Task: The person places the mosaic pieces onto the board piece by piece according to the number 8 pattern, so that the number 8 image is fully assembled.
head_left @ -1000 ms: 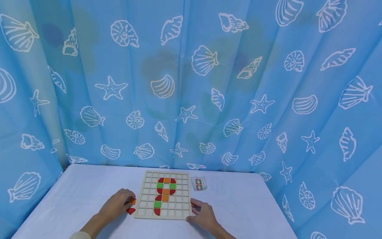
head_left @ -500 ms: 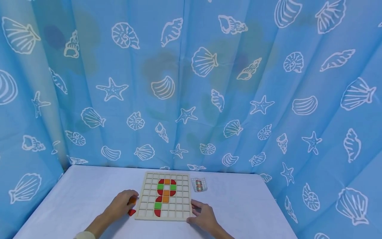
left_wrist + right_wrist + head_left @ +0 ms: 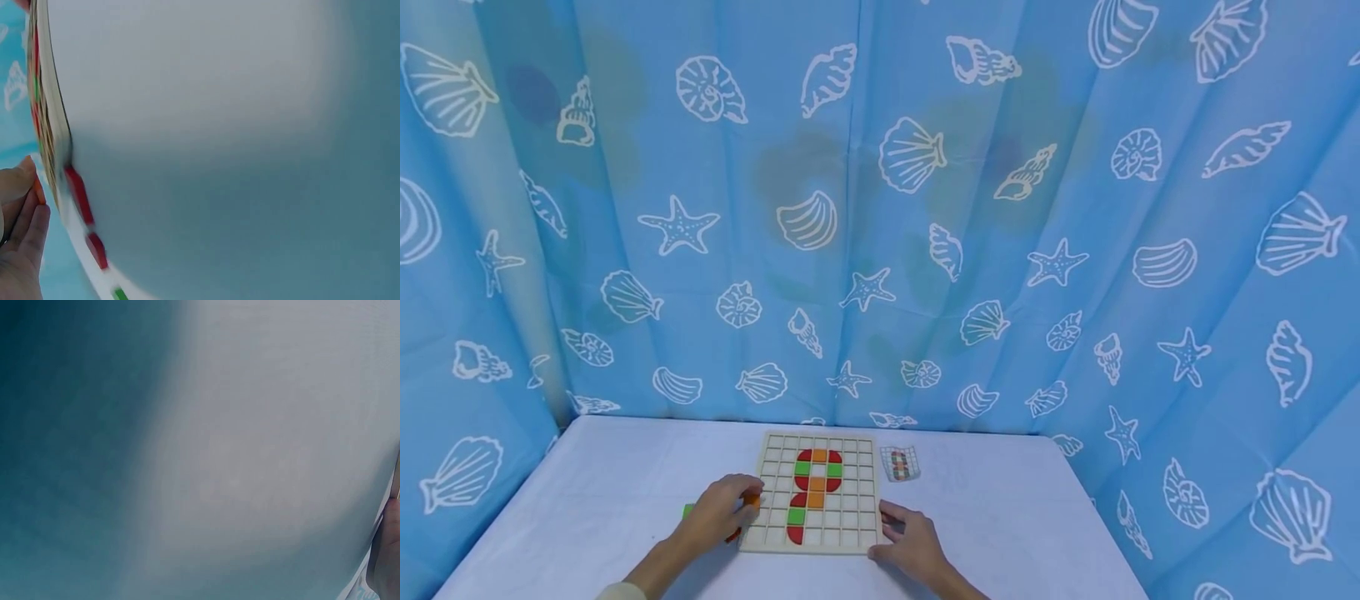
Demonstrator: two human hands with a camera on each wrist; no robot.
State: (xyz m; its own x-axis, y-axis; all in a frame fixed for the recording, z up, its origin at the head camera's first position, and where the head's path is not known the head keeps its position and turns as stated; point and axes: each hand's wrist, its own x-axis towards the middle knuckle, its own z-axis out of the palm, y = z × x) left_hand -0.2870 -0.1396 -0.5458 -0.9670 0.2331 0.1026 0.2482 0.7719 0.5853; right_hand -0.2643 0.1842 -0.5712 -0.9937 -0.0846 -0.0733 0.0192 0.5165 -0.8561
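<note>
In the head view, a pale wooden grid board (image 3: 842, 521) lies on the table, with red rounded tiles (image 3: 795, 534), green square tiles (image 3: 796, 517) and orange square tiles (image 3: 816, 499) set in its cells. My left hand (image 3: 718, 512) is at the board's left edge, pinching an orange tile (image 3: 39, 190) between thumb and fingers. Beneath that hand, loose red tiles (image 3: 79, 197) lie beside the board, mostly hidden from the head camera. My right hand (image 3: 913, 542) holds the board's lower right side, thumb near the corner and fingers along the edge.
A small clear card (image 3: 900, 463) printed with a coloured pattern on a grid lies right of the board's upper corner. One loose green tile (image 3: 687, 509) shows behind the left hand. Blue shell-print curtain (image 3: 865, 208) surrounds the white-covered table (image 3: 1007, 508).
My left hand has shifted right to the board's left edge with the orange tile, uncovering a green tile behind it and covering more of the loose red one. My right hand stays put.
</note>
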